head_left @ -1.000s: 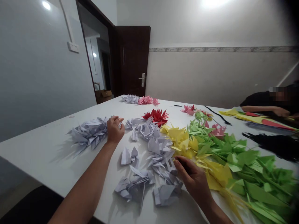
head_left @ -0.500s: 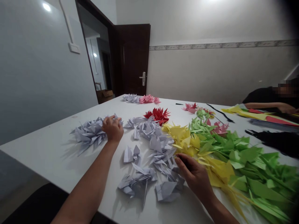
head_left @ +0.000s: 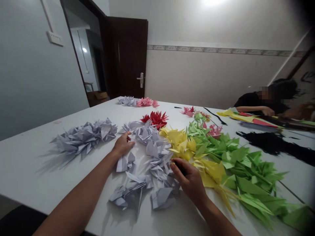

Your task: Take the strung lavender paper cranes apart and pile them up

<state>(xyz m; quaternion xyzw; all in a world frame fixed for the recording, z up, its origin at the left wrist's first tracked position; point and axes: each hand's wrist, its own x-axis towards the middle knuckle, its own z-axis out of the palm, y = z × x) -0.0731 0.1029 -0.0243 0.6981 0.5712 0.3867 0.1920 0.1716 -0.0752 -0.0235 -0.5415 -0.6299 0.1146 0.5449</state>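
Note:
My left hand (head_left: 123, 144) reaches over the middle of the table, thumb and fingers apart, at a small piece of the loose white folded-paper flowers (head_left: 155, 152). Whether it touches that piece is not clear. To its left lies a long heap of white folded-paper flowers (head_left: 86, 136), apart from the hand. My right hand (head_left: 188, 177) is closed in a pinch between the loose white flowers and the yellow paper flowers (head_left: 180, 142); its fingers hide what they hold, if anything. Nearer me are separate white folded pieces (head_left: 162, 197).
Green paper flowers (head_left: 246, 170) spread over the right side. Red flowers (head_left: 156, 118) and pink flowers (head_left: 147, 102) sit farther back. Black fringed material (head_left: 265, 142) and coloured sheets (head_left: 256, 120) lie at right, by another person (head_left: 253, 100). A door (head_left: 128, 59) stands behind the white table (head_left: 29, 164).
My left hand has left the long white heap and moved right, toward the loose white flowers. My right hand keeps its pinch in about the same place. The view has turned to the right.

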